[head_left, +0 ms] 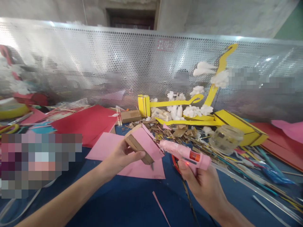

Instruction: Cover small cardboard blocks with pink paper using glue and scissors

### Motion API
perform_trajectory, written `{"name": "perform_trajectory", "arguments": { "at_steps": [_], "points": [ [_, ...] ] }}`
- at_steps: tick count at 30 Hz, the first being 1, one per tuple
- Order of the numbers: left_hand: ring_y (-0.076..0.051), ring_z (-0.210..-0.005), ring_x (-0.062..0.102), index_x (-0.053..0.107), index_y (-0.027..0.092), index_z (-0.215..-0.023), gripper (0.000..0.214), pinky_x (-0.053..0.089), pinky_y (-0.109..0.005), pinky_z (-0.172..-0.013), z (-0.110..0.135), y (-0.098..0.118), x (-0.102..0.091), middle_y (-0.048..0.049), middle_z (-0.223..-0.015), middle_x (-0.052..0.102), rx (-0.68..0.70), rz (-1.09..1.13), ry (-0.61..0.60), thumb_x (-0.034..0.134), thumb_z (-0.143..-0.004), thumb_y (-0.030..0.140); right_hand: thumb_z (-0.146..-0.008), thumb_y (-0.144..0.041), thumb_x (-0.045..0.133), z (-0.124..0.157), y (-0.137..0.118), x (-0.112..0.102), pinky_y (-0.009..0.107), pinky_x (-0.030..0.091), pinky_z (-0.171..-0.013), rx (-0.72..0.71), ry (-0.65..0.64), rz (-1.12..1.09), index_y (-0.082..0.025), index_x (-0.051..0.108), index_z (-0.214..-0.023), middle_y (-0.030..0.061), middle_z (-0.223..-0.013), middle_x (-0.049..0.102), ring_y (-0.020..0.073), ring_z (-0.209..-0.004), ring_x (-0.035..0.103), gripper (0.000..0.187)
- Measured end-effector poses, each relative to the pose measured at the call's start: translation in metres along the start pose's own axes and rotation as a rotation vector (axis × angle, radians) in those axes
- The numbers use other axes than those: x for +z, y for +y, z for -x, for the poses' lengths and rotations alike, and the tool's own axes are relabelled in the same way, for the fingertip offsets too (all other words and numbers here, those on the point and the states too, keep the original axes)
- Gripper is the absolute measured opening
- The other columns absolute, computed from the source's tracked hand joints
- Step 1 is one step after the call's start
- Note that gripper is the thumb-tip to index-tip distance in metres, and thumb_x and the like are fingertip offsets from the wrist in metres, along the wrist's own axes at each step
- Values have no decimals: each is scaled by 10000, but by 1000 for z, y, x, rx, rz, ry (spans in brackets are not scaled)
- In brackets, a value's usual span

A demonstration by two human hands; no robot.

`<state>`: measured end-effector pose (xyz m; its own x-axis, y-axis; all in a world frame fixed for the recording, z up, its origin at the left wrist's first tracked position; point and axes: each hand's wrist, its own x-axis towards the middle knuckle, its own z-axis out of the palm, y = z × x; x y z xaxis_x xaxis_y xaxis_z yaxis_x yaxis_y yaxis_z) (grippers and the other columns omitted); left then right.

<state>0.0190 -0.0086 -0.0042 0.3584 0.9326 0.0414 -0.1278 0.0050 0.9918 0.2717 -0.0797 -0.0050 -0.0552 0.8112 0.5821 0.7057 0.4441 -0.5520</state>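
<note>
My left hand [126,154] grips a small cardboard box [139,148] by its brown side, tilted above the table. Pink paper covers the face turned to the right. In my right hand [201,183] is a pink glue gun [181,151], its small light glowing red. The nozzle points left and sits at the edge of the box's pink face; whether it touches cannot be made out. A clear glue stick [236,178] runs out of the gun's back. Under the box lies a pink paper sheet [101,146].
Cardboard scraps [180,132] are heaped behind the hands. Yellow paper shapes [175,102] with white fluffy pieces lean on a perforated metal panel [142,60]. A clear jar [226,138] stands right, red sheets [87,124] lie left. The gun's cord [188,195] trails down the blue table.
</note>
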Motion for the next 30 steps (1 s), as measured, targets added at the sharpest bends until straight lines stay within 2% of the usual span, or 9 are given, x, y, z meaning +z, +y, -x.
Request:
{"name": "perform_trajectory", "arguments": {
  "at_steps": [6,11,15,20,24,30],
  "points": [
    [-293,-1083,695,649,205,-1138,462,550,-445,-946,1,-2,1,-103,-1127,745,17,2,-38,880,-764,348,-1003,-521,510,1,1,0,330,610,-639,1,28,20,-233,740,-811,38,-574,684,245,-584,694,416],
    [-292,-1056,695,664,201,-1139,479,552,-448,-920,2,-1,4,-106,-1097,753,-7,2,-71,891,-744,351,-999,-490,519,1,3,-2,317,585,-593,-24,35,56,-228,688,-739,39,-583,689,217,-534,671,406],
    [-262,-964,704,698,207,-1018,386,545,-405,-867,1,0,5,-58,-961,766,20,-60,-63,904,-717,335,-1005,-463,515,1,3,-1,303,577,-583,-47,31,65,-221,700,-767,50,-628,718,214,-565,687,387],
    [-251,-881,718,689,211,-904,322,539,-384,-822,2,1,9,-25,-841,761,31,-88,-76,910,-701,328,-1007,-475,509,2,2,-1,313,589,-607,-43,33,64,-232,694,-727,46,-581,690,235,-596,707,415],
    [-251,-855,724,696,225,-881,278,528,-380,-810,3,2,10,-21,-825,770,45,-90,-113,897,-720,331,-1002,-489,519,2,2,-1,318,584,-585,-60,47,82,-222,719,-766,69,-652,739,240,-595,719,408],
    [-246,-889,696,698,214,-913,326,521,-375,-812,2,0,9,-31,-883,761,41,-101,-51,910,-697,335,-1008,-476,511,2,3,-1,324,599,-614,-52,33,81,-231,730,-793,75,-671,751,247,-626,730,393]
  ]
}}
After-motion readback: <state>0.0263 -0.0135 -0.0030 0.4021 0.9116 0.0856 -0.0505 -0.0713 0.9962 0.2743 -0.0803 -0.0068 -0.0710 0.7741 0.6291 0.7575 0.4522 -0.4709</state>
